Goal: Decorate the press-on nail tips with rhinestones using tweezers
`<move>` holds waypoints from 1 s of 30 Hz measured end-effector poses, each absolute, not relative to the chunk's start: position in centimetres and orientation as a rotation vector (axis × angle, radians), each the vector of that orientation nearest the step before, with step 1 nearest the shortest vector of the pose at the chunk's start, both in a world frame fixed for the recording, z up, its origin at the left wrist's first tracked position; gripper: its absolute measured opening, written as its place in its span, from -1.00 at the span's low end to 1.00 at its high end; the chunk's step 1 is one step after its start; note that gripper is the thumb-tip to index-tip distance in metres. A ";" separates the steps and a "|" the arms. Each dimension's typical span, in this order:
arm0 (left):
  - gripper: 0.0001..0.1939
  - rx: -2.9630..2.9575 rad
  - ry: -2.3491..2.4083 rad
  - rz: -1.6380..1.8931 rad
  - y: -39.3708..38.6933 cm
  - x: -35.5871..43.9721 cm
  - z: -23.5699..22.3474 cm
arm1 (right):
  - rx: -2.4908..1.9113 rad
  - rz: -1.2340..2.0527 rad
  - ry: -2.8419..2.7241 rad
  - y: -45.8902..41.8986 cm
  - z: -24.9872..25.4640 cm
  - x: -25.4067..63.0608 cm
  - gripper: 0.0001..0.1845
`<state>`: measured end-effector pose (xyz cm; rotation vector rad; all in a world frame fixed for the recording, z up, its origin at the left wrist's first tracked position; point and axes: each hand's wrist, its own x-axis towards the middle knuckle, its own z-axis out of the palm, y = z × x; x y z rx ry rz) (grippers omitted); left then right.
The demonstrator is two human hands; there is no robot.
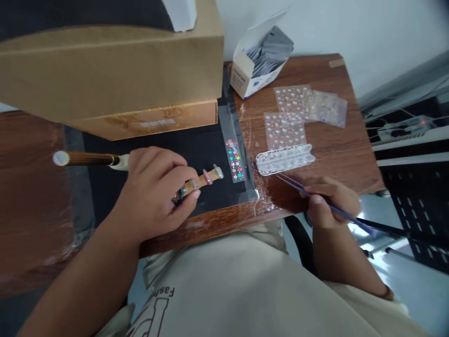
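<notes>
My left hand grips a narrow tan strip carrying several press-on nails, among them a pinkish one near the strip's right end. From behind that hand a brown-and-gold handle sticks out to the left; whether the hand touches it is hidden. In my right hand are thin blue-purple tweezers, pinched between thumb and fingers. Their tips lie close to the front edge of a clear long tray with shiny small pieces. A strip of colourful flower stickers rests on the black mat between both hands.
Behind my left hand stand a large cardboard box and a flatter orange box. An opened white box of grey packets is at the back. Clear sticker sheets lie on the wooden table, whose right edge is near.
</notes>
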<state>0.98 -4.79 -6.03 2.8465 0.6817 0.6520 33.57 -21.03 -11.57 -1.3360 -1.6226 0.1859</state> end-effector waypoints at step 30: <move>-0.81 2.824 0.705 0.668 -4.1 0.8 -6.8 | -1.362 0.270 -1.806 -18.9 -10.5 32.1 -0.87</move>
